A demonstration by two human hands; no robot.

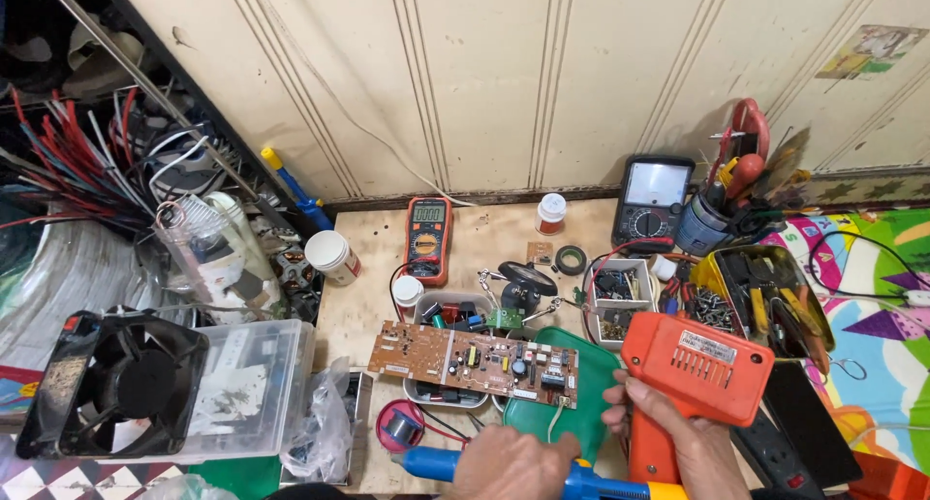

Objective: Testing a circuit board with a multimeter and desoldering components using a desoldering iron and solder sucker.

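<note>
Orange soldering gun [693, 374] gripped in the right hand [673, 432], fingers clamped round its handle at the front edge of a cluttered wooden worktop [484, 231]. Left hand [511, 464] is closed on a blue-and-yellow desoldering pump [581, 481]. Just beyond lies a brown circuit board [475, 359], partly over a green tray [581, 403].

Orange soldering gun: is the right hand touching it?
Touching. The head view shows the right hand wrapped around the grip of the orange soldering gun, fingers closed on it.
</note>
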